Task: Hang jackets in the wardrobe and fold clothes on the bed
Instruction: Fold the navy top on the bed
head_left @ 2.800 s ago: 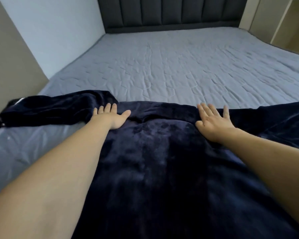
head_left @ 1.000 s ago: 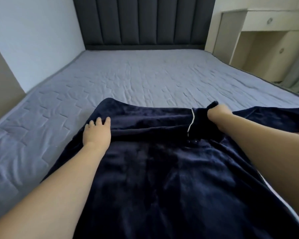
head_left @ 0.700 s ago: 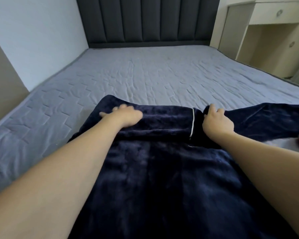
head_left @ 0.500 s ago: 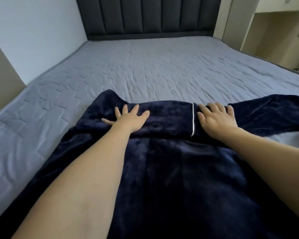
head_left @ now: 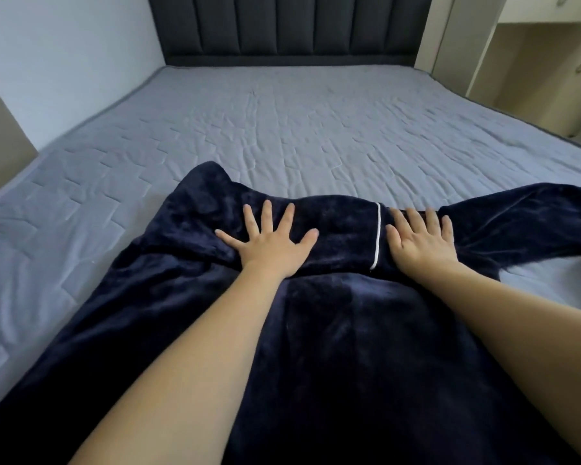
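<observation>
**Both hands flat on a folded navy garment**

Since the frame half a second earlier, the left hand (head_left: 269, 245) has spread its fingers wider, and the right hand (head_left: 420, 243) has flattened further on the cloth. The navy garment (head_left: 332, 347) lies on the bed (head_left: 299, 129), running from the near edge up to a folded band under both hands. The left hand presses palm-down on this band, fingers straight and splayed, holding nothing. The right hand lies palm-down just right of the white piping (head_left: 376, 239), fingers straight and close together, also holding nothing. One sleeve (head_left: 524, 223) extends to the right, beyond the right hand. A dark padded headboard (head_left: 289, 28) stands at the far end, with a cream cabinet (head_left: 524, 55) to its right.
</observation>
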The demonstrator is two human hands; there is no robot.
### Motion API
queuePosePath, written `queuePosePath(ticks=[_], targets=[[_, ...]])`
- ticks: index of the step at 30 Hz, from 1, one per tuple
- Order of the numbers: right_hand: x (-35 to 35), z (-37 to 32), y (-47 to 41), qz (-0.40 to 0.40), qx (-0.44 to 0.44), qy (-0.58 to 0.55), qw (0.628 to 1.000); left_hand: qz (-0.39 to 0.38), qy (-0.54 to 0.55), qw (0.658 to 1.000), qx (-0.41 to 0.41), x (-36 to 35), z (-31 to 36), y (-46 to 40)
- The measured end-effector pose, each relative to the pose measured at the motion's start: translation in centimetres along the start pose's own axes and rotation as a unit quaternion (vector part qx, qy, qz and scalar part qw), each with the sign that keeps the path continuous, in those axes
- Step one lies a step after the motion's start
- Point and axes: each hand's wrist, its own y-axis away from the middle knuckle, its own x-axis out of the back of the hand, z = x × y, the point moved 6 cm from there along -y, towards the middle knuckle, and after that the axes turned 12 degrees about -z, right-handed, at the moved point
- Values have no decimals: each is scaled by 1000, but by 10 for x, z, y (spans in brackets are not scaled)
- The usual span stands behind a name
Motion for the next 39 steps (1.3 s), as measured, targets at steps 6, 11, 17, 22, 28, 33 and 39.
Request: queuePosePath(ticks=[6,11,17,22,28,33,39], targets=[[17,13,18,-106,10,-16,994,-48,-27,998,14,4,3,2],[78,91,41,-107,-34,-83,990,-56,34,996,55,29,58,3],[141,230,64,-148,-120,-245,951,-92,-69,986,-120,-8,187,43],[182,295,45,-118,-121,-149,974,-137,-209,968,-26,12,252,57],[167,374,17,-172,-145,-18,974,-141,-121,940,-286,20,419,87],[138,423,-27,-153,-187,-84,967,-130,-179,927,-303,-8,495,74],[112,477,-48,-105,-339,-168,920,-128,-198,930,-282,-24,516,45]])
